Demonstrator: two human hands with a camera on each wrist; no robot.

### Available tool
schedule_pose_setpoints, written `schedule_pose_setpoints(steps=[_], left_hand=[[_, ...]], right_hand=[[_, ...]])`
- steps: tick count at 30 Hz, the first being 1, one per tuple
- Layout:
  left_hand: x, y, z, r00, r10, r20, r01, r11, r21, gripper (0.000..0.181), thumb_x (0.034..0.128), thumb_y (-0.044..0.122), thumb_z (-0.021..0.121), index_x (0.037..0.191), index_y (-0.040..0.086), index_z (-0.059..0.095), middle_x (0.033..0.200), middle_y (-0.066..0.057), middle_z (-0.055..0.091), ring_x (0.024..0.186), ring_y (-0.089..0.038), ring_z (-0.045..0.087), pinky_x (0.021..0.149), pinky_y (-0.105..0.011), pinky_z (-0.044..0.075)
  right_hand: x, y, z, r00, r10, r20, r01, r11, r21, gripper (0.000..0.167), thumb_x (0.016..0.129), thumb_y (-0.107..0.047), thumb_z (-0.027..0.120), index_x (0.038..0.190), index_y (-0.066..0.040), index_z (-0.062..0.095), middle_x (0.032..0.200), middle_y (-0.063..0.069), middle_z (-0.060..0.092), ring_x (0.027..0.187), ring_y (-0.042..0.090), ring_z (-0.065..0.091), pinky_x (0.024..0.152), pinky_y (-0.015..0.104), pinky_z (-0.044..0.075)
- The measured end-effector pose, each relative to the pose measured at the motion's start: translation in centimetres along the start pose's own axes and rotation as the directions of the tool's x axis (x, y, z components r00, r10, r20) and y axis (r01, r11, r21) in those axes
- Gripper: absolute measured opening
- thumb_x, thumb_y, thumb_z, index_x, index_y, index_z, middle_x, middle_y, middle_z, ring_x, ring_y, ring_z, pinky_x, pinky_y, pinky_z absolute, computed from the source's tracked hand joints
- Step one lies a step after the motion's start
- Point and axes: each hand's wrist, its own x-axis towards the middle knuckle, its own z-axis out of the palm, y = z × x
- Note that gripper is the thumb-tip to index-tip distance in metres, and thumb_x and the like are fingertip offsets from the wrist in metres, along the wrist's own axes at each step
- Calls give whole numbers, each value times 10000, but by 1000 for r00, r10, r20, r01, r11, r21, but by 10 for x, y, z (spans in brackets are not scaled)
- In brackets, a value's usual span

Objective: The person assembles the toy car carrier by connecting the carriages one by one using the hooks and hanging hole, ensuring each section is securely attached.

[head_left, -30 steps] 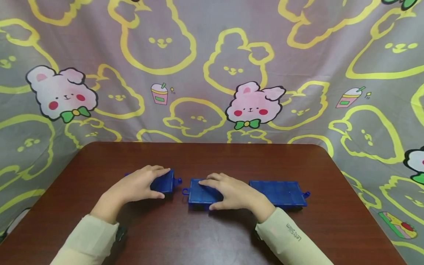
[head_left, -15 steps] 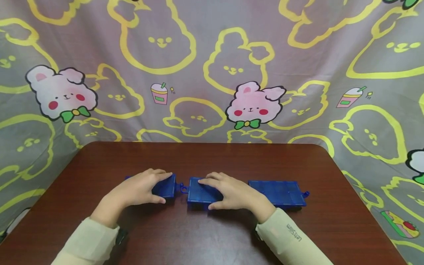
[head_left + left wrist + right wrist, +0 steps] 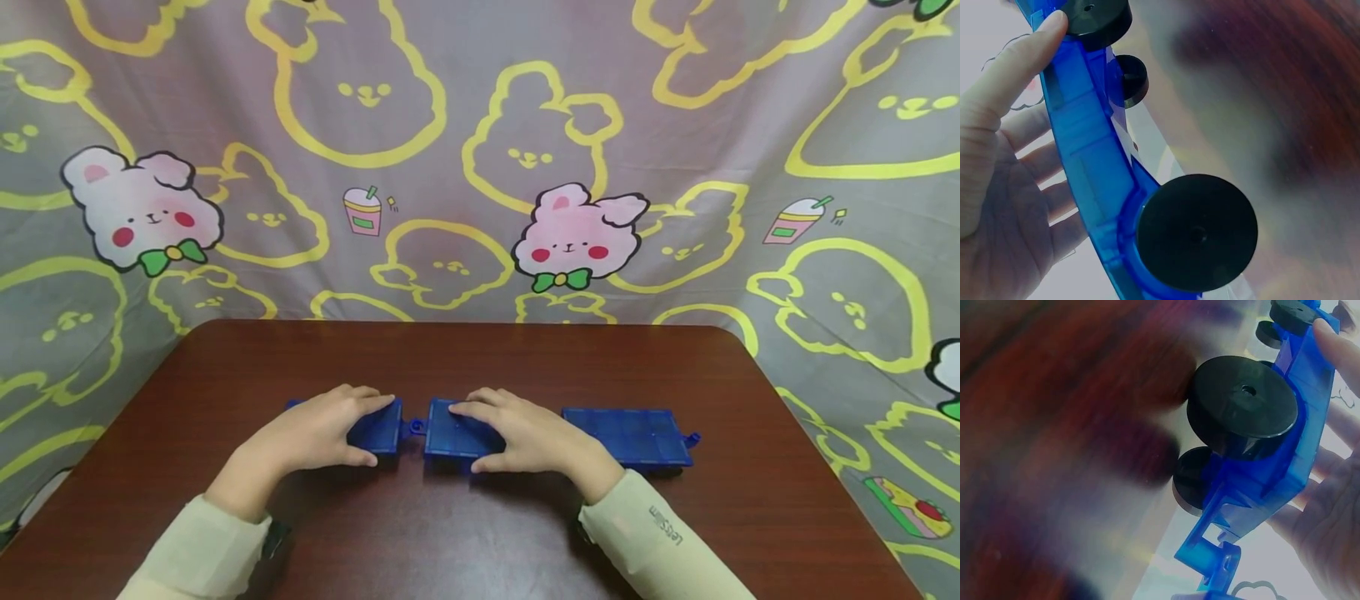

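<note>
In the head view my left hand [image 3: 315, 425] grips the left blue toy train car [image 3: 378, 429], thumb on the near side and fingers over the far side. My right hand [image 3: 528, 437] holds the middle blue train car [image 3: 457, 429] the same way. Between them the coupling [image 3: 416, 427] shows the ring of the middle car at the hook of the left one; it looks to be around it. Black wheels [image 3: 1197, 232] sit under the left car in the left wrist view. In the right wrist view, black wheels [image 3: 1242, 403] and an end coupling [image 3: 1210, 559] show under the middle car.
A third blue train car [image 3: 637, 435] stands to the right, partly behind the right hand, its hook [image 3: 694, 438] pointing right. Everything stands on a dark brown table [image 3: 450, 533]. A patterned cloth [image 3: 450, 183] hangs behind the table's far edge.
The left hand has moved the left car slightly right and nearer. Its hook, apart from the middle car's ring at first, now meets it. The middle car has barely shifted.
</note>
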Motion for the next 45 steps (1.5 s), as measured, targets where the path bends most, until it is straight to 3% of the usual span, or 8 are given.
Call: schedule_pose_setpoints(steps=[15,32,45], left_hand=[[1,4,0,1000,-8,-7,8,1000,2,810,758,418,853,1426,82,541,1404,-176,564,1220,-355,577,956,-514,534],[2,-4,9,1000,-5,31,7,999,-54,821,752,434,852,1427,90,536,1422,-155,560,1275,-347,559,1014,-534,488],[1,-4,12,1000,14,4,-14,999,-35,835,733,461,857,1416,91,548,1400,-146,582,1254,-341,577,1000,-530,500]], right_hand=[[1,3,-2,1000,6,15,-6,1000,-6,715,876,-478,727,1499,-274,441,1491,64,465,1353,247,469,1087,468,458],[3,4,0,998,21,62,-20,1000,-21,710,864,-476,742,1486,-270,468,1519,78,448,1379,259,448,1093,474,448],[-3,5,-2,998,22,55,-21,1000,-22,709,859,-497,737,1477,-263,481,1507,44,462,1359,237,463,1084,469,460]])
